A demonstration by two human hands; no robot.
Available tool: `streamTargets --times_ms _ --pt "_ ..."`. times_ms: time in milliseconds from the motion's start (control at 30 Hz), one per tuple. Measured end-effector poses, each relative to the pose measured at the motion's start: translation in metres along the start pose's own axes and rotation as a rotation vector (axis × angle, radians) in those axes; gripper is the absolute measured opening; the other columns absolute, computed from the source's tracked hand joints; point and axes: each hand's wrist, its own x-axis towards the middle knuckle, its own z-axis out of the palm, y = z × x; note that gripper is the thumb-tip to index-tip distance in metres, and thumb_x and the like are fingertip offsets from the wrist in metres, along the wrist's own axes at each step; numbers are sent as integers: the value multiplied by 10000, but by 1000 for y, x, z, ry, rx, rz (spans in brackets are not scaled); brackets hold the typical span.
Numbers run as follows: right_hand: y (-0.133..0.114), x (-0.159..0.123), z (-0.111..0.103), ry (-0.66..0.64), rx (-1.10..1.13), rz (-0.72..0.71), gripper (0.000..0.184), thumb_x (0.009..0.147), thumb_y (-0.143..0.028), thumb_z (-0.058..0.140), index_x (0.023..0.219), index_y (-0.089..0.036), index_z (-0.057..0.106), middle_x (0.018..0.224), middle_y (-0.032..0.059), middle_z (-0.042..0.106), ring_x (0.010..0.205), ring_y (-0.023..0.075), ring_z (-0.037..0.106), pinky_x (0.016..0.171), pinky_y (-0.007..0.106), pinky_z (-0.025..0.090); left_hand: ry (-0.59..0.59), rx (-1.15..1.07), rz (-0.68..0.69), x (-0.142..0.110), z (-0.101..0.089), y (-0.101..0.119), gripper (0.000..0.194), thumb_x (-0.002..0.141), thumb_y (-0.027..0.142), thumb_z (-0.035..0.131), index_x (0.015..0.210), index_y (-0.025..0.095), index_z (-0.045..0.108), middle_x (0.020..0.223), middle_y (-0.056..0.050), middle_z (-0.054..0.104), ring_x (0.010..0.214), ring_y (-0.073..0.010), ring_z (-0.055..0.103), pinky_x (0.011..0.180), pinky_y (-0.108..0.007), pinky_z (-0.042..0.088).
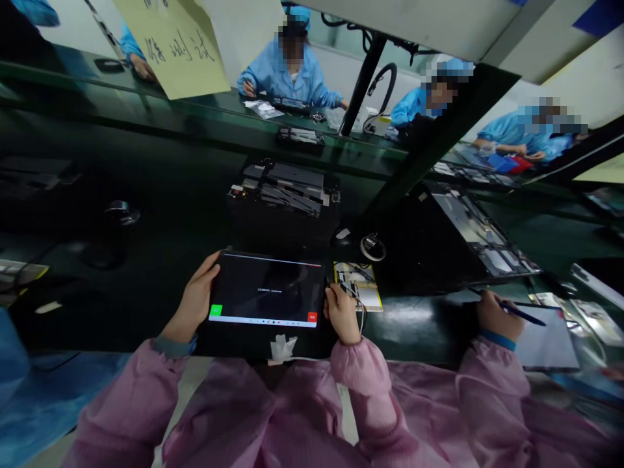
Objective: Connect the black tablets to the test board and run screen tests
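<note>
A tablet (267, 292) is tilted up in front of me, its dark screen lit with a green square at lower left and a red one at lower right. My left hand (197, 300) grips its left edge, thumb on the front. At the right edge my right hand (342, 313) is closed, fingers curled in a pinch. A thin white cable (359, 300) runs from those fingers; its plug end is hidden. Crumpled white tissue (283, 348) lies below the tablet.
Behind the tablet stands a stack of tablet parts (287, 188). A yellow-edged card (365, 286) and a white tape roll (373, 247) lie at right. A neighbour's hand (500, 317) holds a pen over another tablet (548, 341). A dark post (439, 130) slants across; several people in blue work opposite.
</note>
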Motion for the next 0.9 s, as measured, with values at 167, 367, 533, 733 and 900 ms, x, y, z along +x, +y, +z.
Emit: streamTargets --times_ms 167,367,533,733,900 --pt "-3 0 1 19 -62 2 352 927 -504 347 735 -225 443 467 -56 457 369 110 480 378 212 353 -26 -35 -25 -4 3 5 530 774 345 682 1281 212 602 1307 -67 633 1228 -277 562 1053 -378 435" --pt "-5 -3 -9 -15 -137 -37 347 929 -501 368 841 -207 529 514 -35 530 388 129 530 406 240 395 -69 -95 -62 -7 5 10 548 779 345 681 1299 200 585 1274 -77 653 1194 -283 585 1025 -389 456" --pt "-3 -12 -19 23 -218 -102 397 907 -381 441 1219 -145 512 639 -6 642 454 147 591 527 272 468 -119 -146 -70 -2 1 6 509 777 342 689 1270 236 614 1265 -59 661 1194 -277 586 1017 -363 465" --pt "-2 -20 -19 47 -418 -237 312 919 -273 403 1110 -187 635 755 49 686 673 186 648 709 313 504 -131 -129 -66 -2 -2 5 524 784 350 685 1288 233 603 1249 -64 670 1186 -287 591 1016 -376 466" --pt "3 -15 -17 72 -511 -279 303 931 -307 419 1081 -207 663 866 76 699 795 213 656 737 327 504 -144 -126 -45 -3 -3 5 518 796 358 671 1292 233 597 1273 -71 655 1199 -284 582 1033 -387 450"
